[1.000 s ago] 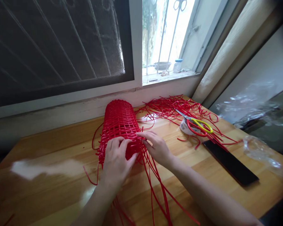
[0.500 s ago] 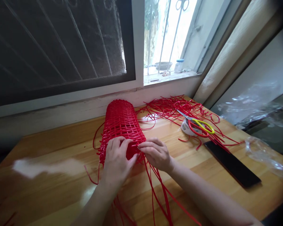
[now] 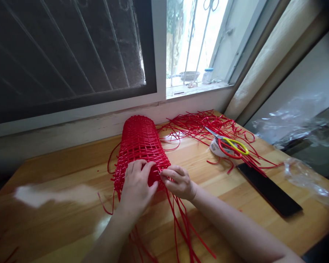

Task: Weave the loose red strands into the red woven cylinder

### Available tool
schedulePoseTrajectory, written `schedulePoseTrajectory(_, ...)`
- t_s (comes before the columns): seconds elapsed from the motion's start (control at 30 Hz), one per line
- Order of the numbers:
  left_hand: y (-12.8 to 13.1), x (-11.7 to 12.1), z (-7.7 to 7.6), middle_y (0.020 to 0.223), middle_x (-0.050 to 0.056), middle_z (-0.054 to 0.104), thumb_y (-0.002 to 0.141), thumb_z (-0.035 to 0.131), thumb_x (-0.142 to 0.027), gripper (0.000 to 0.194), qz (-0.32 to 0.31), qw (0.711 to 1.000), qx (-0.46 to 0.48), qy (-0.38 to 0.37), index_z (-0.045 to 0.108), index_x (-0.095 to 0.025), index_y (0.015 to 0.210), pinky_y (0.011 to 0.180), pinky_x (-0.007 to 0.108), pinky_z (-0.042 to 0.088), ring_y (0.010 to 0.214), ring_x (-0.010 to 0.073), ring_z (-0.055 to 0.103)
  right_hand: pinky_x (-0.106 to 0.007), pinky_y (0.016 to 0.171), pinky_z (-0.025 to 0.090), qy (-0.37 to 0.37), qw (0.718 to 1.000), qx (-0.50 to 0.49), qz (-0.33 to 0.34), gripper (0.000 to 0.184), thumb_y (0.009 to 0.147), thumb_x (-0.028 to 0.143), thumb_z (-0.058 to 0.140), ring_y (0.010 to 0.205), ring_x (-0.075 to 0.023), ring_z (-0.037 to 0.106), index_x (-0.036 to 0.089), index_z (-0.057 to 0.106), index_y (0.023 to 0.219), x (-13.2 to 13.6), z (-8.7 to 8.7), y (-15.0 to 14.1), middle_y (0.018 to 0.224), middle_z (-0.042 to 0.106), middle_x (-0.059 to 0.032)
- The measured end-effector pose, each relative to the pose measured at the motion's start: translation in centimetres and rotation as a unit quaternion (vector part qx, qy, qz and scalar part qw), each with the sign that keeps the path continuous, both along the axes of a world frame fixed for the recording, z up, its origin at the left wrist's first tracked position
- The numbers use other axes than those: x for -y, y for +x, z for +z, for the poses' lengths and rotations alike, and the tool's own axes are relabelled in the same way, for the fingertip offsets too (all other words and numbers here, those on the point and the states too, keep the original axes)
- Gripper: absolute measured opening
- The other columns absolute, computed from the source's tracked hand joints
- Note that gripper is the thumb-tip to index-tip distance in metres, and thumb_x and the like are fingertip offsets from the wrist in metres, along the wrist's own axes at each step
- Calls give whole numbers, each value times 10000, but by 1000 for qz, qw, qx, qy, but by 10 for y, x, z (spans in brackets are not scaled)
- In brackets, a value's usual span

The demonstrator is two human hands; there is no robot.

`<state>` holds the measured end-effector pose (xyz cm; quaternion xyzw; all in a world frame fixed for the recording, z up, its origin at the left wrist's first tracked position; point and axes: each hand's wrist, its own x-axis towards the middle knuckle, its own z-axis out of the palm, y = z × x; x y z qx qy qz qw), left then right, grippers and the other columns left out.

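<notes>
A red woven basket point(image 3: 143, 142) lies on its side on the wooden table, its open end toward me. My left hand point(image 3: 139, 182) grips the near rim, fingers on top of the weave and thumb at the opening. At the rim's right side, my right hand point(image 3: 178, 181) has its fingers pinched together on a red plastic strand, whose tip is partly hidden by the fingers. Several loose red strands point(image 3: 185, 226) trail from the rim down toward the front of the table.
Yellow-and-red-handled scissors point(image 3: 233, 146) rest on a roll of tape point(image 3: 217, 149) at the right. Behind them is a heap of cut red strands point(image 3: 192, 122). A black phone-like slab point(image 3: 271, 190) lies nearer, beside clear plastic wrap point(image 3: 307, 179). A window stands behind the table point(image 3: 57, 182).
My right hand has shifted slightly left and its fingers have curled tighter at the rim. The trailing strands have swung left. My left hand stays on the rim.
</notes>
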<state>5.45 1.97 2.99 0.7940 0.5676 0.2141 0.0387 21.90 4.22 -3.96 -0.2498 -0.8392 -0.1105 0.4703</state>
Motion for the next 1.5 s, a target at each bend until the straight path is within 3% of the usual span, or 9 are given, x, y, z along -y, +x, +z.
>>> schedulePoseTrajectory(0.27,1,-1,-7,1017,85,536,683,592,-167,346,-14,999,-27,-14,578,-199,1027,878,435,394,974,266,471,-256,711,521,6,999,-26,30,226,812,80,510,823,-139,553,205,528,625,-2,-1,-4,862,647,-29)
schedulePoseTrajectory(0.47,-2,2,1,1026,93,545,615,638,-209,459,-20,998,-32,-55,601,-184,1071,889,444,379,996,282,470,-262,703,517,-1,998,-34,48,243,823,90,459,825,-147,538,199,508,611,-2,-3,-6,839,624,-41)
schedulePoseTrajectory(0.63,-6,-2,7,956,81,559,625,634,-314,442,-24,994,-4,-111,635,-181,1047,859,431,387,944,267,495,-250,689,514,13,998,-34,58,250,820,80,454,808,-145,531,183,500,597,-2,-4,-8,807,607,-50)
schedulePoseTrajectory(0.87,-10,-8,2,940,73,585,701,505,-176,347,1,987,24,-157,648,-187,1017,876,422,381,949,249,511,-238,675,509,22,998,-16,60,285,826,71,465,758,-136,534,180,492,563,-1,-3,-11,767,609,-39)
schedulePoseTrajectory(1.1,-5,-13,-3,949,70,628,731,502,-173,247,49,989,75,-121,638,-179,937,877,418,395,942,242,544,-265,697,518,-6,999,-1,49,284,859,82,431,766,-149,549,173,523,605,-1,-4,-13,809,646,-60)
schedulePoseTrajectory(1.33,-7,-24,-11,837,54,644,795,550,-297,155,60,990,105,-66,654,-182,799,820,378,431,843,215,571,-294,785,531,-31,998,-17,51,201,870,72,423,840,-161,572,147,610,870,-4,-1,-11,928,677,-82)
schedulePoseTrajectory(1.5,-2,-38,-5,817,59,623,802,564,-277,135,23,998,62,-13,641,-175,760,821,376,417,850,223,543,-328,845,517,-43,997,-8,64,314,808,20,403,934,-175,580,132,582,1040,-7,1,-7,1035,659,-103)
